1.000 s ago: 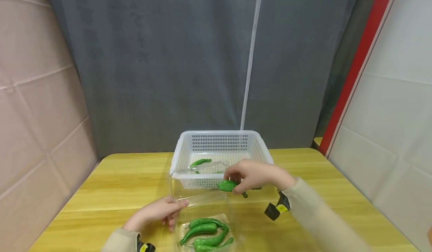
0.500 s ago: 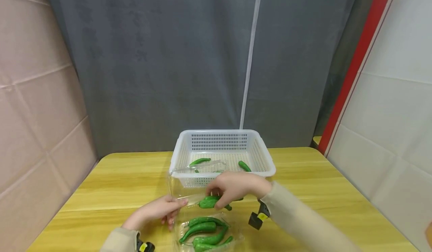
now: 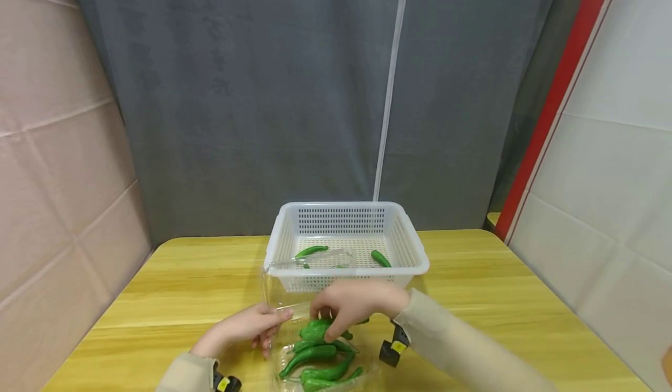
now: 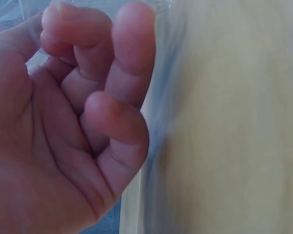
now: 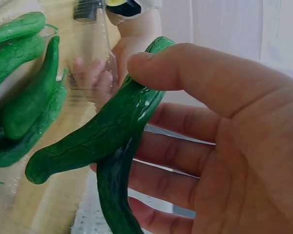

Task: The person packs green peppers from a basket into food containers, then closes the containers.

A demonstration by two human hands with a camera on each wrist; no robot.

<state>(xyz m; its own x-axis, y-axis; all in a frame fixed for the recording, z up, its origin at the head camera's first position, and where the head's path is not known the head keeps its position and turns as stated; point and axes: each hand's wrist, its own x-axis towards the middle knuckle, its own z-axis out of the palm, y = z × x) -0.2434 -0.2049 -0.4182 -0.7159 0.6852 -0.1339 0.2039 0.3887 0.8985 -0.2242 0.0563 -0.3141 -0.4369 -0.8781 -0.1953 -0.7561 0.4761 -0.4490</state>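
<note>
My left hand (image 3: 251, 326) pinches the left side of a clear plastic clamshell box (image 3: 370, 345) near its hinge, thumb on top; in the left wrist view its other fingers are bent beside the box. Several green chili peppers (image 3: 315, 354) lie in the box's near half. Above them, my right hand (image 3: 357, 301) holds two more green peppers. The right wrist view shows one wrinkled pepper (image 5: 97, 129) under the thumb and a second pepper (image 5: 116, 195) crossing behind it against the fingers.
Behind the box stands a white perforated basket (image 3: 336, 206) with a few green peppers, one at its right (image 3: 380, 258). The box's raised lid (image 3: 275, 287) overlaps the basket's front. A wooden table (image 3: 184, 287) carries everything; a grey curtain (image 3: 252, 100) hangs behind.
My right hand has come from the basket's front edge toward me and left, carrying the two peppers over the box. My left hand has kept its place on the box.
</note>
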